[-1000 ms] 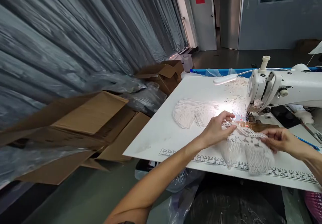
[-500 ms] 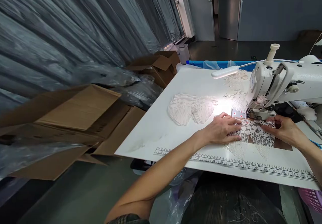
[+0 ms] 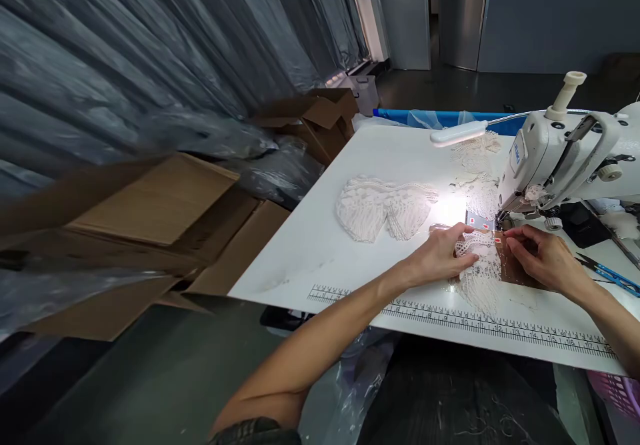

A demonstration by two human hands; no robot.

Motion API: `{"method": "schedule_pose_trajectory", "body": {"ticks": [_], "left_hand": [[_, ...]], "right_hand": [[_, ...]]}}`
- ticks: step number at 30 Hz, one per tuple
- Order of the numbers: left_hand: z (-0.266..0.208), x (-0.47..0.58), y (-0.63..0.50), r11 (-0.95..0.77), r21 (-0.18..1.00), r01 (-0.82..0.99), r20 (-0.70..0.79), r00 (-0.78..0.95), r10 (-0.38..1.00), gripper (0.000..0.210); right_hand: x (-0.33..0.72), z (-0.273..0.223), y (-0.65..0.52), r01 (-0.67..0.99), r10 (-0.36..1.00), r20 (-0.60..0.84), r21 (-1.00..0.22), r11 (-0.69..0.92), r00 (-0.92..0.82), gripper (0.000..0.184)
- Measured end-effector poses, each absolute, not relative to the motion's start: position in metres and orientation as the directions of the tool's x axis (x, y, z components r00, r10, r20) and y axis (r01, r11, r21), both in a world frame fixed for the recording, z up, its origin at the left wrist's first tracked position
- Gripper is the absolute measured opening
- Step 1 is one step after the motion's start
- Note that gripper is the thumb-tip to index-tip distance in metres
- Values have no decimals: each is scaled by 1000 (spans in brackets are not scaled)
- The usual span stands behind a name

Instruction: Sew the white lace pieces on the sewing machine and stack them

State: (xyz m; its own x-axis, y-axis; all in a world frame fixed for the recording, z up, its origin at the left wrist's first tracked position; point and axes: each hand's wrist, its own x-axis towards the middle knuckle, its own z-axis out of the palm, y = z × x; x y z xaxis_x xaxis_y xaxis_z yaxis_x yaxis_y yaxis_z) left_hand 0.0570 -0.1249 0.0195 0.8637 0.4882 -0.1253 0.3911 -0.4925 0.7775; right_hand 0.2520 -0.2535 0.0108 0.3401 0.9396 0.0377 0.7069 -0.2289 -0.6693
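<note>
A white sewing machine [image 3: 530, 158] stands on the right of the worktable, its needle area lit by a lamp. My left hand [image 3: 443, 251] is at the left of a white lace piece [image 3: 477, 265], thumb and forefinger closed on it just in front of the needle. The lace lies gathered, its scalloped end hanging toward the ruler. My right hand [image 3: 543, 258] is closed in a pinch just right of the needle, over a brown plate [image 3: 517, 271]; what its fingertips hold is too small to make out.
Stacked lace pieces [image 3: 385, 208] lie left of the machine, and more lace [image 3: 475, 155] lies behind the needle. Blue-handled scissors [image 3: 613, 275] rest at the right. A printed ruler [image 3: 450, 318] runs along the front edge. Open cardboard boxes [image 3: 165, 205] stand left of the table.
My right hand has moved left toward the needle and off the right part of the lace. The lace, spread wide before, is now drawn together at the left, baring more brown plate.
</note>
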Motion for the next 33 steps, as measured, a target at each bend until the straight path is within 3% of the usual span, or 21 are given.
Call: {"method": "schedule_pose_trajectory", "body": {"ticks": [5, 8, 10, 15, 20, 28, 33], "left_hand": [[18, 55, -122, -518, 753, 406, -99, 848, 520, 58], [15, 55, -119, -489, 769, 411, -106, 838, 536, 56], [14, 56, -118, -424, 802, 421, -150, 829, 539, 57], [14, 57, -117, -227, 877, 423, -249, 805, 538, 54], [12, 58, -113, -208, 875, 437, -271, 799, 538, 54], [7, 61, -112, -148, 872, 467, -302, 750, 589, 57], [6, 58, -112, -133, 891, 435, -291, 769, 569, 55]], "right_hand": [[252, -10, -263, 942, 950, 294, -335, 2, 102, 39], [248, -21, -262, 986, 941, 337, -155, 65, -9, 39], [247, -26, -262, 991, 937, 349, -115, 65, -21, 40], [252, -28, -270, 966, 933, 356, -254, 39, 56, 42], [253, -16, -280, 872, 953, 285, -486, 53, 101, 42], [252, -21, -280, 914, 959, 283, -393, 99, 17, 35], [254, -15, -283, 875, 966, 260, -471, 115, 13, 40]]}}
